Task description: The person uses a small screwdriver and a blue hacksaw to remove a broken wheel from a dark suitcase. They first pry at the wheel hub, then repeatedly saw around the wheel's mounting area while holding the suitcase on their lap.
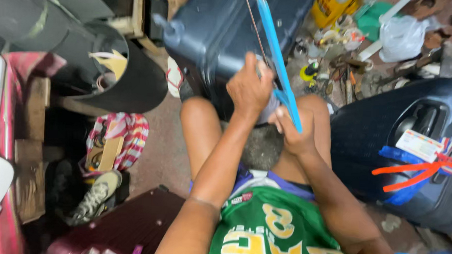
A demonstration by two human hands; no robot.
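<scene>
The blue strip [278,58] is a long, flat band that runs from the top edge of the view down and slightly to the right, ending between the person's knees. Its long axis is near upright in the picture, leaning a little, with its lower end just over the right hand [291,132]. A thin dark rod [254,28] runs alongside it on the left, at nearly the same slant.

The right hand pinches the lower end of the strip, its grip pressed together around it. The left hand [250,88] sits just above and to the left, fingers curled against the edge of the dark blue suitcase [219,31] next to the strip; whether it clamps the strip itself I cannot tell, as the picture is blurred there.

To work the strip well, it seems best to keep it taut along its length, both hands close together, and the suitcase braced between the knees.

A second dark suitcase [386,137] with an orange tag stands on the right, tools and bottles [334,40] litter the floor beyond, and a striped bag [120,138] lies on the left.
</scene>
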